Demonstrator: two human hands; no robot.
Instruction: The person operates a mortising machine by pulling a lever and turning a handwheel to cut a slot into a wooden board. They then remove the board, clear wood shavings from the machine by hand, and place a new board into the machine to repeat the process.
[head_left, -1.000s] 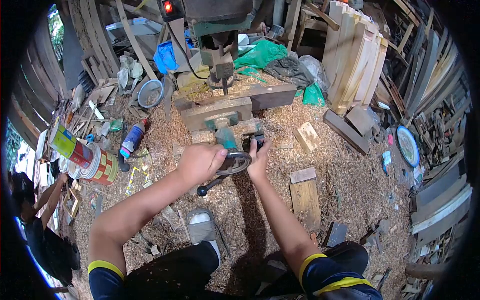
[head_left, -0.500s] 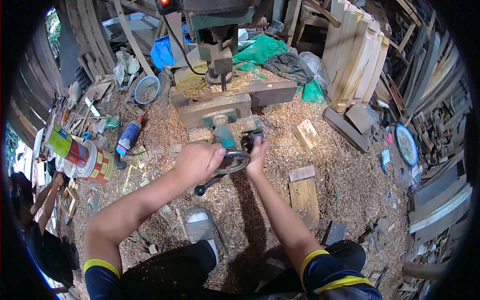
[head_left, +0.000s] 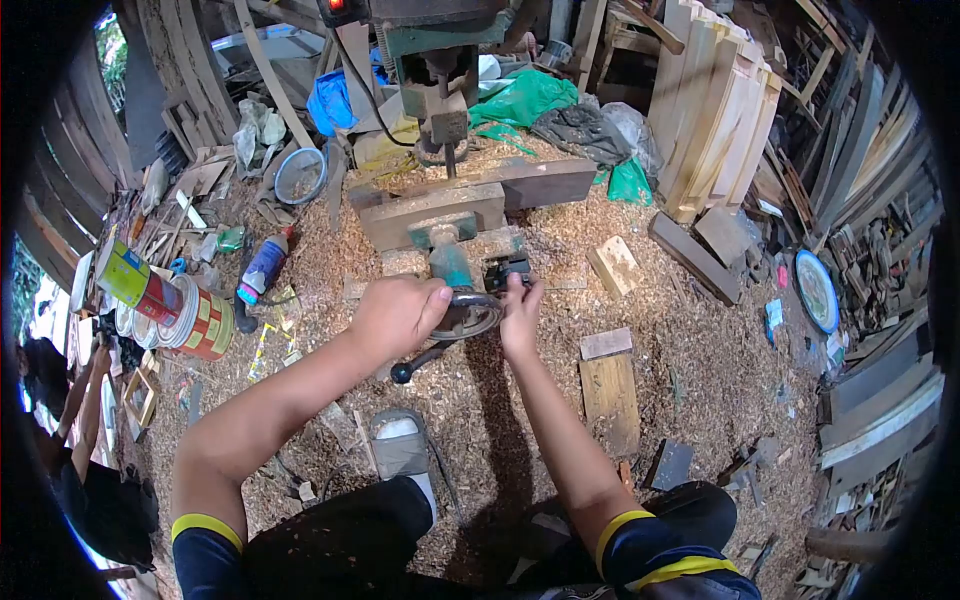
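My left hand (head_left: 402,314) is wrapped round the left side of a dark metal handwheel (head_left: 468,318). My right hand (head_left: 521,318) is at the wheel's right side, its fingers raised against a small black part (head_left: 506,272); whether it grips that part is unclear. Beyond the wheel, a green vise (head_left: 452,265) bears on a wooden block (head_left: 432,217), with a longer dark board (head_left: 549,184) behind it. A drill bit (head_left: 450,160) points down over the boards. A lever with a black ball knob (head_left: 402,373) sticks out below the wheel.
Wood chips cover the ground. Buckets (head_left: 205,318) and a spray bottle (head_left: 265,267) are at the left, near a co-worker's arms (head_left: 92,395). Wood pieces (head_left: 613,267) (head_left: 609,400) lie at the right. Stacked planks (head_left: 712,110) stand behind. My sandalled foot (head_left: 400,445) is below the wheel.
My right hand has shifted slightly right, off the wheel's rim toward the black part. My left hand stays on the wheel. The co-worker's arms at the left have moved slightly.
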